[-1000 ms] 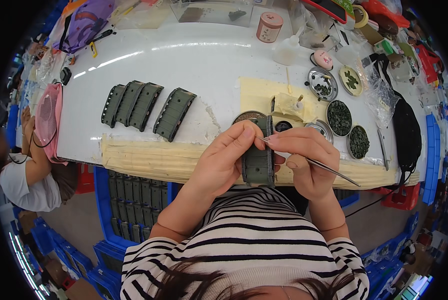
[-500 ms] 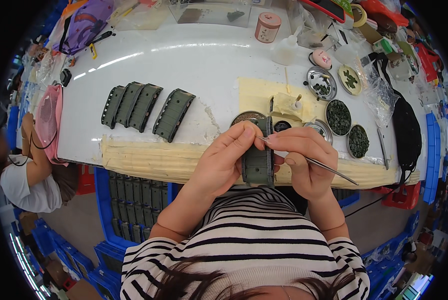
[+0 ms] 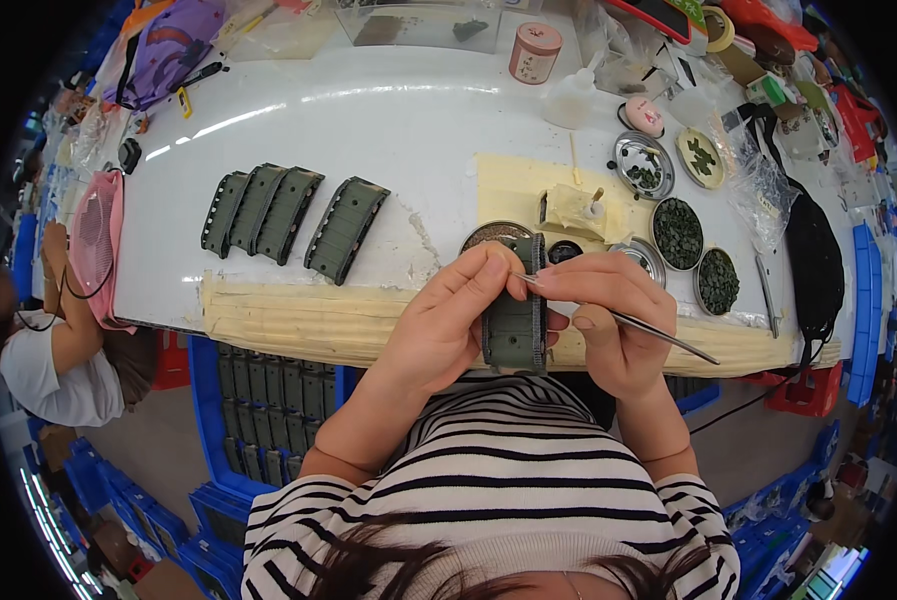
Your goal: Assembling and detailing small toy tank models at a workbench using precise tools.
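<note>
My left hand (image 3: 446,318) is closed on a curved, dark green ribbed piece (image 3: 513,338), held upright over the table's front edge. A slim metal tool (image 3: 670,341) with a pointed tip lies pinched in my right hand (image 3: 623,325). Its tip reaches the upper part of the piece, beside my left thumb and forefinger. Whatever small thing may be at the tip is too small to make out. Behind the piece stand a round tin (image 3: 490,232) of brown bits, partly hidden, and a small dark pot (image 3: 565,251).
Several similar green pieces (image 3: 348,230) lie at the left. Tins of dark green chips (image 3: 677,235) stand at the right, near a second metal tool (image 3: 766,297). A taped block (image 3: 571,213) sits on yellow paper. Below the table, a blue crate (image 3: 208,420) holds more pieces; a co-worker (image 3: 63,360) sits left.
Both hands keep nearly the same place and grip. The tool's rear end has shifted very slightly.
</note>
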Available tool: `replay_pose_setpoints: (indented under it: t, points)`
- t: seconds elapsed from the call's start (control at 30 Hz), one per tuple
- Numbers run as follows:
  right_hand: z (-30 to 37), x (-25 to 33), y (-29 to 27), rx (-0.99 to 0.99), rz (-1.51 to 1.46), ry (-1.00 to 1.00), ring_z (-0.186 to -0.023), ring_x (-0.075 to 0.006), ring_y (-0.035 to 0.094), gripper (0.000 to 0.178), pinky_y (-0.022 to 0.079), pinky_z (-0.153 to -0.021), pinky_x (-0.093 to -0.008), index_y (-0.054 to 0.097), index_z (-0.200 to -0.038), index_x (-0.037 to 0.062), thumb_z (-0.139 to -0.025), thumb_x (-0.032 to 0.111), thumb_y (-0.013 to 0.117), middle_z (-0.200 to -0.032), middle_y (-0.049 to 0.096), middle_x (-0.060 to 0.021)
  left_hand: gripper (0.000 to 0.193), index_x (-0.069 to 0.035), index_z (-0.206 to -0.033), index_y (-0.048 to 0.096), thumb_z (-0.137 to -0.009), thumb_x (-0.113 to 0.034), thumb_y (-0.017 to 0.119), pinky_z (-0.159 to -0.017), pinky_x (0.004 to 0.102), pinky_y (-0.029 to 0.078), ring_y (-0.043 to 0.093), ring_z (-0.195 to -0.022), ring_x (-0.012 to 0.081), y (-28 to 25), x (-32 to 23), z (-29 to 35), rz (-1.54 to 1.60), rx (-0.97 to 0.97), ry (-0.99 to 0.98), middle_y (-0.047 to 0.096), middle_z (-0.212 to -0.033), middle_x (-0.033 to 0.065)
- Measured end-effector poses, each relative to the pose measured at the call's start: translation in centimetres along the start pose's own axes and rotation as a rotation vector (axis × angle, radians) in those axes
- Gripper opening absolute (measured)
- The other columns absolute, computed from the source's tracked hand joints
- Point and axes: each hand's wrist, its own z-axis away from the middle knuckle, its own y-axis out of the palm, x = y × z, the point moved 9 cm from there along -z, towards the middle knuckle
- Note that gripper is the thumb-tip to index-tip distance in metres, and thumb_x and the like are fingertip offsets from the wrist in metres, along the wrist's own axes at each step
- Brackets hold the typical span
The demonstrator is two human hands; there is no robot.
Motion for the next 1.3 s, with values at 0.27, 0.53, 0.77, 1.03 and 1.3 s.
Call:
replay_pose_setpoints:
  t: [0.27, 0.53, 0.77, 1.03, 1.3]
  points:
    - [0.1, -0.2, 0.1, -0.003, -0.035, 0.045, -0.079, -0.0232, 0.065, 0.018, 0.053, -0.069, -0.0295, 0.070, -0.097, -0.0008, -0.082, 0.009, 0.069, -0.089, 0.067, -0.0122, 0.030, -0.004, -0.092, 0.047, -0.104, -0.029, 0.036, -0.080, 0.0344, 0.057, 0.067, -0.091, 0.0246, -0.1, 0.1, 0.0, 0.003, 0.025, 0.013, 0.059, -0.095, 0.0119]
    - [0.4, -0.5, -0.1, -0.050, -0.050, 0.028, -0.079, -0.0212, 0.064, 0.016, 0.052, -0.070, -0.0297, 0.069, -0.095, -0.0025, -0.090, 0.009, 0.059, -0.088, 0.068, -0.0125, 0.026, -0.004, -0.102, 0.047, -0.104, -0.027, 0.035, -0.082, 0.0355, 0.056, 0.066, -0.096, 0.0255, -0.4, 0.3, 0.1, -0.021, 0.000, -0.008, 0.060, -0.102, 0.0145]
    - [3.1, -3.6, -3.1, -0.272, -0.100, 0.258, -0.071, -0.0167, 0.058, 0.017, 0.047, -0.066, -0.0280, 0.067, -0.090, -0.0038, -0.093, 0.008, 0.056, -0.082, 0.066, -0.0110, 0.081, -0.017, -0.152, 0.002, -0.089, 0.007, 0.048, -0.098, 0.0489, 0.048, 0.054, -0.119, 0.0340, -0.6, -2.6, 0.8, -0.068, -0.129, 0.226, 0.045, -0.131, 0.0220]
    - [3.8, -4.3, -2.8, -0.167, 0.336, 0.164, -0.072, -0.0240, 0.053, 0.010, 0.042, -0.068, -0.0323, 0.068, -0.087, 0.0025, -0.089, 0.009, 0.062, -0.079, 0.065, -0.0076, 0.052, -0.007, -0.137, 0.038, -0.089, 0.007, 0.051, -0.108, 0.0486, 0.041, 0.049, -0.124, 0.0310, -3.3, -3.1, 0.9, 0.196, -0.258, 0.295, 0.055, -0.121, 0.0163]
    - [3.8, -4.7, -2.5, -0.146, 0.368, 0.166, -0.072, -0.0247, 0.050, 0.009, 0.041, -0.068, -0.0329, 0.068, -0.086, 0.0029, -0.088, 0.010, 0.062, -0.078, 0.064, -0.0071, 0.042, -0.009, -0.129, 0.043, -0.090, -0.001, 0.057, -0.093, 0.0376, 0.050, 0.059, -0.108, 0.0229, -2.8, -4.1, 2.2, -0.010, -0.356, 0.377, 0.057, -0.119, 0.0160]
